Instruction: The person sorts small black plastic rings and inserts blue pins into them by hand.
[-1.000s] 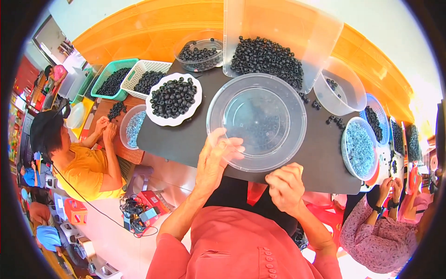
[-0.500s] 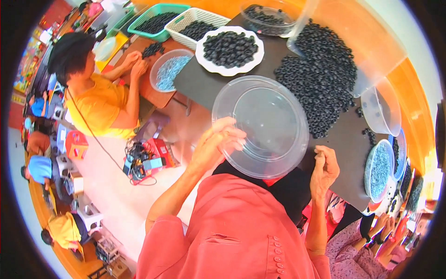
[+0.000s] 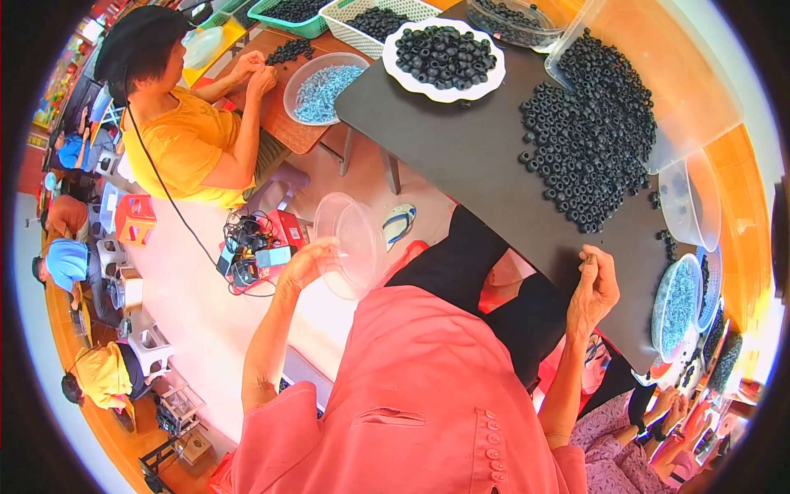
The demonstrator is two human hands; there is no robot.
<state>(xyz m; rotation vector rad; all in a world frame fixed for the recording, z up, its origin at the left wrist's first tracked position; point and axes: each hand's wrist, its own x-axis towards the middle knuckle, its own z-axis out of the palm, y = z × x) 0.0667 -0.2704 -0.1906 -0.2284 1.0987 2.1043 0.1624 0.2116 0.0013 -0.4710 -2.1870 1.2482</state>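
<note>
Room: pale floor (image 3: pixel 197 288), lit strongly to the left of the wearer; other people sit further off along the curved left rim.
Table: dark table (image 3: pixel 436 140), ahead and to the right, its near edge running slantwise past the wearer's knees.
Bead pile: loose black beads (image 3: pixel 588 148), many showing a centre hole, spread over the table top and reaching into the mouth of a large clear tub (image 3: pixel 699 90) lying tipped.
Scalloped plate: white plate (image 3: pixel 428 89), at the far left part of the table, heaped with similar black beads.
Clear round bowl: the bowl (image 3: pixel 354 247) is held off the table, over the floor to the left of the lap — tilted up on its side, floor visible through it.
Left hand: the left hand (image 3: pixel 313 262) grips the bowl by its near left side, fingers partly bent.
Right hand: the right hand (image 3: pixel 594 288) is raised near the table edge, below the pile, fingers curled in and thumb against the forefinger — whether anything small is pinched there, cannot tell.
Blue pieces: small blue pieces (image 3: pixel 679 300) fill a bowl at the table's right end.
Neighbour: a person in a yellow shirt (image 3: pixel 185 156) sits at left, both hands together over a brown table (image 3: pixel 288 136).
</note>
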